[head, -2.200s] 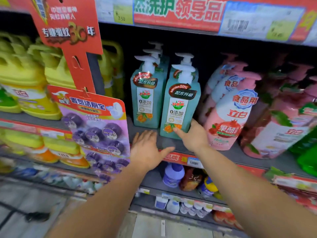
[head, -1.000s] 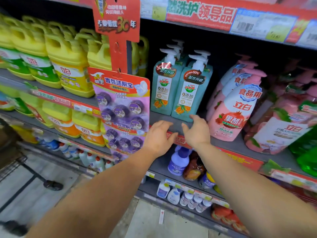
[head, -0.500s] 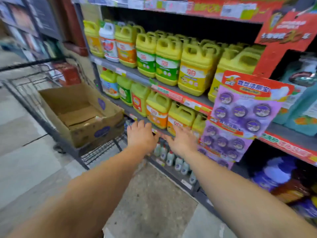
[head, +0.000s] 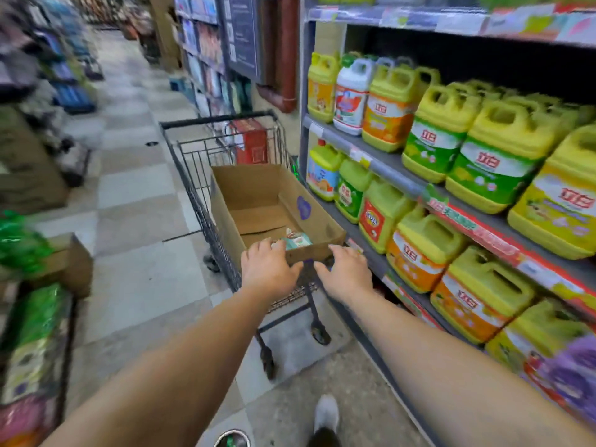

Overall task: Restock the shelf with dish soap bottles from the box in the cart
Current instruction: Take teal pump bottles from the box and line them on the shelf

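We have turned away from the teal pump bottles we were straightening a moment ago; the view has swung left along the aisle to the shopping cart (head: 206,162) and the cardboard box (head: 258,201) riding in it; both hands left the shelf edge empty, so we judge one placement finished and the next fetch begun. The box looks nearly spent: a single teal dish soap bottle (head: 295,240) shows, lying in its near right corner, just behind the near wall. Our left hand (head: 267,272) reaches over that near wall with fingers loosely spread, holding nothing, its fingertips just beside the bottle, whether touching we cannot tell; our right hand (head: 346,274) hovers at the box's near right corner, also spread and empty, a little to the right of the bottle. The shelf (head: 380,162) of yellow detergent jugs (head: 503,146) runs along the cart's right side.
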Demonstrator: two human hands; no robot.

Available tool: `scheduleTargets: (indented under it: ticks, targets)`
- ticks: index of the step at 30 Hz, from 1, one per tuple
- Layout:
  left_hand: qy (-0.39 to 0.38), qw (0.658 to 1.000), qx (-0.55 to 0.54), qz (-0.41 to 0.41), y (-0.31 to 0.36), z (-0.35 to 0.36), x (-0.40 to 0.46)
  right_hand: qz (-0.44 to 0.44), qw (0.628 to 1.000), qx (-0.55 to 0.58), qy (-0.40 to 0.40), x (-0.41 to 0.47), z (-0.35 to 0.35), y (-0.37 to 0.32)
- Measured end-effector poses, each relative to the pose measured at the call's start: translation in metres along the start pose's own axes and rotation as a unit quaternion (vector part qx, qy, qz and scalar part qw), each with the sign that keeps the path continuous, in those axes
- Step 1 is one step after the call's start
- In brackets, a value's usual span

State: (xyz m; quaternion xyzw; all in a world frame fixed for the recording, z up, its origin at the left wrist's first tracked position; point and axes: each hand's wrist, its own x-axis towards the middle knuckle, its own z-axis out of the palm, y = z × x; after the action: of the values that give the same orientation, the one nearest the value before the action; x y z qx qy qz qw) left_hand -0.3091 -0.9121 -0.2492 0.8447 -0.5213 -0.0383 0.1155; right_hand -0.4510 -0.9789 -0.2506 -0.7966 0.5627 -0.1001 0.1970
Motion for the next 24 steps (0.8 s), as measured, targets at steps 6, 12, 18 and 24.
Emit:
scheduleTargets:
  ticks: [6,12,18,24]
  targets:
    - [-0.016,0.999,-0.01,-0.044,-0.012,0.016,0.108,-0.034,0.999,-0.005,-0.022,0.121,0.018,-0.015]
    - [-0.056,0.989,-0.053,-0.127,-0.028,0.049,0.2,-0.037,0.996,-0.022,-0.072,0.235,0.027,-0.006]
    - [-0.118,0.965,-0.128,-0.196,-0.051,0.092,0.249,-0.022,0.987,-0.023,-0.158,0.296,0.075,-0.007]
    - [-0.18,0.939,-0.176,-0.233,-0.078,0.147,0.299,0.032,0.969,0.019,-0.243,0.333,0.139,-0.003]
